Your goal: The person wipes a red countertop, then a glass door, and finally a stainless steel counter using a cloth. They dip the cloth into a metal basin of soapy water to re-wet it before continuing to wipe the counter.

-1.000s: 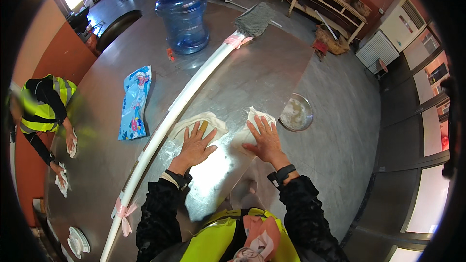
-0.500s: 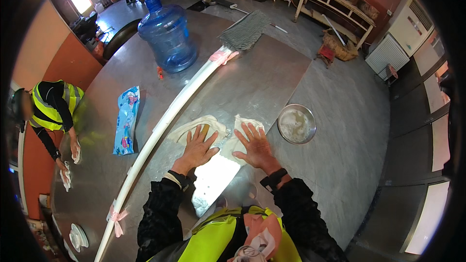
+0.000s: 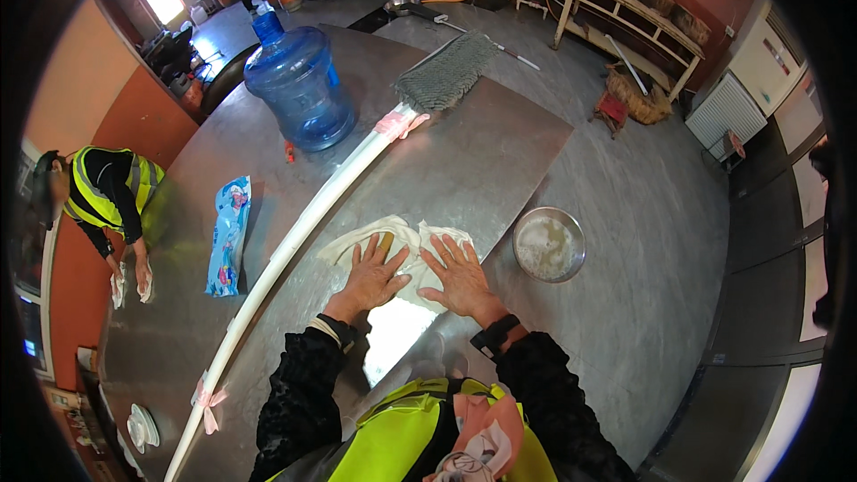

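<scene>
On the metal table (image 3: 500,134) my left hand (image 3: 368,284) lies flat with its fingers spread, pressing a white cloth (image 3: 335,252) that bunches out to its left. A yellow wrap (image 3: 385,244) shows on one of its fingers. Close beside it, my right hand (image 3: 461,284) is also flat and spread, over a second white cloth (image 3: 430,236) near the table's edge. The two cloths touch between my hands. Wet, shiny metal shows below them.
Left of my hands a long white pole (image 3: 303,214) with a grey mop head (image 3: 446,71) crosses the table. Beyond it are a blue water jug (image 3: 299,89) and a blue packet (image 3: 229,236). A metal basin (image 3: 549,245) holds cloudy liquid at right. A co-worker (image 3: 112,187) wipes at far left.
My hands and the cloths have come closer together, with the right cloth shifted left against the other. At far left the co-worker's hands have moved side by side.
</scene>
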`<state>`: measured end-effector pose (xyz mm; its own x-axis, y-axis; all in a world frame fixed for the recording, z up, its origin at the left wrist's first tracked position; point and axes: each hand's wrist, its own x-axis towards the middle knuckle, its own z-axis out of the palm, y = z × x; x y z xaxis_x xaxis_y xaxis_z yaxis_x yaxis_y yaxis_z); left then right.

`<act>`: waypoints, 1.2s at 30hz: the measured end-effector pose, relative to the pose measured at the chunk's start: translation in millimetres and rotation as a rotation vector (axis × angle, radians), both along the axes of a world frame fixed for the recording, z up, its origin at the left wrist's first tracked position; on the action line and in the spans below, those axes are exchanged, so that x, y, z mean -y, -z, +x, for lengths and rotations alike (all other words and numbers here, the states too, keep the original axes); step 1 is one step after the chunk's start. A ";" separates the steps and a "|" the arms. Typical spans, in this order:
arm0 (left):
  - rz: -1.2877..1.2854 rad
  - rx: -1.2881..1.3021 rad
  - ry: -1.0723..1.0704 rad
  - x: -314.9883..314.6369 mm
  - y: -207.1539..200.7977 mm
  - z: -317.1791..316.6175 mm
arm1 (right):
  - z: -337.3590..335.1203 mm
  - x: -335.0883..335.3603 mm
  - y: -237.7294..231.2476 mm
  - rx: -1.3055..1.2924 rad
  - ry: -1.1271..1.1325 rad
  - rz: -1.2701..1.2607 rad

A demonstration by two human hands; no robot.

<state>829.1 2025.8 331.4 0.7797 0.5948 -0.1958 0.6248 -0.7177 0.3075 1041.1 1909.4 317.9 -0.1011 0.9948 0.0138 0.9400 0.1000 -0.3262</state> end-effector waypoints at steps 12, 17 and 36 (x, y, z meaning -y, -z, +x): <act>0.006 0.073 0.084 -38.2 9.7 39.7 | 32.0 -31.3 6.1 0.062 0.005 0.064; 0.006 0.048 0.117 -54.5 11.2 54.9 | 45.8 -41.1 5.2 0.058 0.027 -0.002; -0.020 0.062 0.010 -108.6 8.9 166.2 | 169.1 -125.1 13.0 0.045 -0.033 0.101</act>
<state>995.2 2134.4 322.6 0.7964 0.5834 -0.1591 0.5971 -0.7169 0.3600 1210.1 2034.4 304.8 -0.1367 0.9846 0.1088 0.9490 0.1616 -0.2708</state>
